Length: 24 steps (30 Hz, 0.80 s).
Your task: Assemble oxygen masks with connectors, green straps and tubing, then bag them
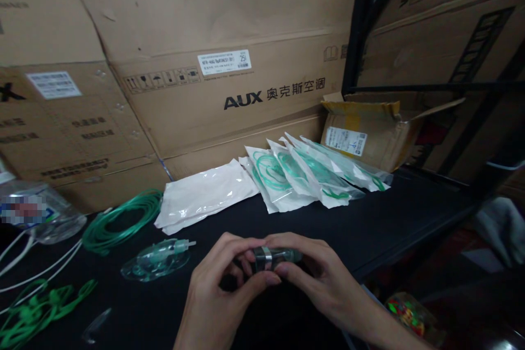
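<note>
Big cardboard boxes (213, 54) fill the far side, leaning against one another behind a dark surface (369, 229). At the far right a black metal rack (356, 27) stands in front of more cartons, and a smaller open box (365, 131) lies on its side beside it. Along the far middle, a row of sealed pouches (311, 175) overlaps like tiles, each showing green tubing inside, with flat white pouches (205, 197) just left of them. Further left lies a loose coil of green tubing (123, 221), a clear plastic bottle (36, 213) at the left edge, and a tangle of green straps (36, 311) in the near left corner. A clear breathing mask (158, 260) rests on the surface just left of the hands.

Near the middle, the left hand (217, 290) and the right hand (320, 279) meet around a small clear part with a metal band (268, 257), held just above the surface. Both grips are clamped on it, thumbs and fingertips pinching from either side. To handle it well, I judge it best to keep the pinch light on the clear plastic and turn the part with the fingertips, so the band stays in view.
</note>
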Tool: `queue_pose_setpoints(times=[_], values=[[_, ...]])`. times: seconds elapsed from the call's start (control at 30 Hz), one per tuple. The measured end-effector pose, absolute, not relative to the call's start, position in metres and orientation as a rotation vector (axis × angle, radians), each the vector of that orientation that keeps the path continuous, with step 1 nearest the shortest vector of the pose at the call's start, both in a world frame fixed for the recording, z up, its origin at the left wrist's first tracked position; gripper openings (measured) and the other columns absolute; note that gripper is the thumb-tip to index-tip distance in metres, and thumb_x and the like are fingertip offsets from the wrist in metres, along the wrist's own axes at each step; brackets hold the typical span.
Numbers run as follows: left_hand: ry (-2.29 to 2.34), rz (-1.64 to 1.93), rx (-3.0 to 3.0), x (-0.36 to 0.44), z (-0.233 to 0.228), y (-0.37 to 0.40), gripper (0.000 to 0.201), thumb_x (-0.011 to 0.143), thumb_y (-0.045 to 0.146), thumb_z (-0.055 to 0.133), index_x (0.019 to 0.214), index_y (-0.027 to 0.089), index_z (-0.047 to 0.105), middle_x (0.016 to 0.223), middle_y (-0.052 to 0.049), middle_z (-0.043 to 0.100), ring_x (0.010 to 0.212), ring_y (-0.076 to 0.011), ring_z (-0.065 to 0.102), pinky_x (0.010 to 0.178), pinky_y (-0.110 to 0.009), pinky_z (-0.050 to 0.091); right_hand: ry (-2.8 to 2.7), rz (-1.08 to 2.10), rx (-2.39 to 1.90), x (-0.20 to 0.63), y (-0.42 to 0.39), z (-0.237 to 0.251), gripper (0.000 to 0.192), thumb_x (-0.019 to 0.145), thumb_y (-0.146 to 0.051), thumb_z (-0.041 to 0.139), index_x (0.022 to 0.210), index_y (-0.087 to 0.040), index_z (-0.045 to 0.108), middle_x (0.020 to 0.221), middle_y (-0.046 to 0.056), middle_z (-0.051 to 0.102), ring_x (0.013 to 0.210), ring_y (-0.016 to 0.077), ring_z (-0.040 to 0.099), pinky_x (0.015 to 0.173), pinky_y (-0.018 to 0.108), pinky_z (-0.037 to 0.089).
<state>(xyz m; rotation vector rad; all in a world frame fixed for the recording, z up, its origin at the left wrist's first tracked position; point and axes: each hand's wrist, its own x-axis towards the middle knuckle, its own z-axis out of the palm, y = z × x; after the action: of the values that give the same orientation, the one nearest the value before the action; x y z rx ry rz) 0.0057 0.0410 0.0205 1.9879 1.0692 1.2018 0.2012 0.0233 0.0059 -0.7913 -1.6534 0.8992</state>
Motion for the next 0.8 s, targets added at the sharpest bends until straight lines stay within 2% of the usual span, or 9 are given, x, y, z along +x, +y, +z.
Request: queue_pose_setpoints(times=[0.1,0.3,0.4,0.53,0.73,0.8], values=[[1.080,1.200,1.980,0.006,0.019,0.040,0.023,0.076,0.034,0.083,0.098,0.029,0.076,0.083,0.001,0.065,0.064,-0.0120,0.062,0.053,-0.019,0.052,-1.648,0.876,-0.803,0.201,0.024,0.005,0.020,0.094,-0.027,0.067,0.113,-0.024,0.074,0.113,0.005,0.077,0.104,0.0192,0.071,0.094,0.028,0.054],[1.137,1.167,1.843,0.008,0.018,0.041,0.025,0.082,0.034,0.076,0.106,0.027,0.072,0.089,0.000,0.065,0.067,-0.0126,0.064,0.054,-0.019,0.054,-1.634,0.754,-0.816,0.199,0.026,-0.006,0.025,0.093,-0.020,0.068,0.117,-0.024,0.072,0.117,0.005,0.075,0.111,0.0193,0.069,0.101,0.030,0.052],[1.139,1.162,1.912,0.008,0.021,0.041,0.019,0.085,0.032,0.072,0.104,0.028,0.074,0.093,-0.001,0.066,0.073,-0.0132,0.065,0.055,-0.018,0.053,-1.642,0.672,-0.798,0.198,0.027,-0.010,0.030,0.091,-0.016,0.069,0.119,-0.026,0.072,0.119,0.004,0.075,0.112,0.0186,0.069,0.100,0.029,0.053],[1.154,1.170,1.925,0.010,0.022,0.039,0.017,0.085,0.032,0.072,0.101,0.029,0.076,0.090,-0.001,0.064,0.070,-0.0123,0.063,0.055,-0.017,0.052,-1.644,0.636,-0.795,0.198,0.028,-0.010,0.032,0.090,-0.013,0.069,0.118,-0.027,0.072,0.119,0.003,0.074,0.113,0.0170,0.068,0.102,0.026,0.052],[1.156,1.062,1.619,0.007,0.020,0.041,0.035,0.083,0.042,0.072,0.113,0.024,0.073,0.087,-0.003,0.070,0.062,-0.0132,0.061,0.051,-0.020,0.053,-1.632,0.688,-0.856,0.198,0.025,-0.006,0.028,0.091,-0.016,0.069,0.118,-0.026,0.070,0.115,0.001,0.075,0.107,0.0151,0.070,0.097,0.024,0.053],[1.164,1.049,1.532,0.005,0.019,0.044,0.036,0.081,0.045,0.073,0.109,0.021,0.074,0.089,-0.006,0.073,0.066,-0.0159,0.064,0.051,-0.021,0.053,-1.630,0.688,-0.861,0.198,0.025,-0.006,0.029,0.091,-0.017,0.070,0.119,-0.026,0.069,0.116,0.001,0.075,0.109,0.0150,0.069,0.098,0.025,0.052]])
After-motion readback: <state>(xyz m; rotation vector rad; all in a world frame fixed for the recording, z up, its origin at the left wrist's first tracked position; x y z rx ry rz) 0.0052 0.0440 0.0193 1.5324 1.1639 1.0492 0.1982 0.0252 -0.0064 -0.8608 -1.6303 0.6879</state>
